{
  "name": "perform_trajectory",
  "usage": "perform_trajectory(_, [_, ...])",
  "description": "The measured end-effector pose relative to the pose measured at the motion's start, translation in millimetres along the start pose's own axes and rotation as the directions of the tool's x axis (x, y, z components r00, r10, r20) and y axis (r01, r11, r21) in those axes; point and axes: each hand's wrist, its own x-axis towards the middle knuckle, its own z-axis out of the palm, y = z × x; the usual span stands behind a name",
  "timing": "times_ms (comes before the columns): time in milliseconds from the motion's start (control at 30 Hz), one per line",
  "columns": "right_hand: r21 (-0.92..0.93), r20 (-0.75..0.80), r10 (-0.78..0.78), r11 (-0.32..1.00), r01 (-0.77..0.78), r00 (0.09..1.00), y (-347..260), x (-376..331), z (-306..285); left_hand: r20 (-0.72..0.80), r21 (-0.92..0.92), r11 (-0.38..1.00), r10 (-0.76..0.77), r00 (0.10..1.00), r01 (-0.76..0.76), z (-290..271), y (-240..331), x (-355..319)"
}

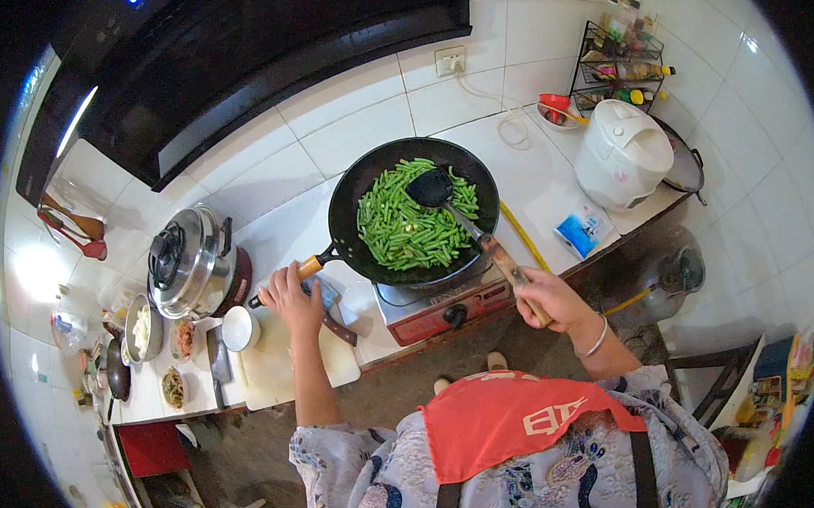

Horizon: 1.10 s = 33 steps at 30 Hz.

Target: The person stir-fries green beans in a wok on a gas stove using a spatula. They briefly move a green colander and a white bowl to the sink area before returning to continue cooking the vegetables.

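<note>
Weighty-looking load, 2 firm holds

The wok (348, 200), on the stove (446, 316), is probably heavy, best held by the wooden handle (310, 267) the left hand (293, 300) clasps. The right hand (554, 300) grips the stiff-looking spatula (491, 248). Green beans (406, 227) inside seem light.

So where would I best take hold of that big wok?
Probably by the wooden handle, coming from the person's left: it juts out that way from the round wok, giving a slim part to close around. The wide rim, above the stove, may be hot. The left grip is on the handle now.
</note>
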Motion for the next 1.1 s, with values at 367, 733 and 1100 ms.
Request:
perform_trajectory(367, [0.049,0.205,0.138,0.987,-0.151,0.969,11.8,-39.3,25.1,0.004,-0.009,1.000,0.012,1.000,-0.012,-1.1,-2.2,-3.4])
perform_trajectory(733, [-0.033,0.191,-0.015,0.999,0.022,0.981,15.1,-29.9,40.6,-0.040,0.041,0.996,0.075,0.996,-0.074,5.7,-16.4,-11.3])
perform_trajectory(1100, [0.312,-0.023,-0.097,0.945,0.100,0.995,32.2,47.2,49.9,-0.064,0.027,0.996,0.081,0.995,-0.080,16.3,-13.3,-8.7])
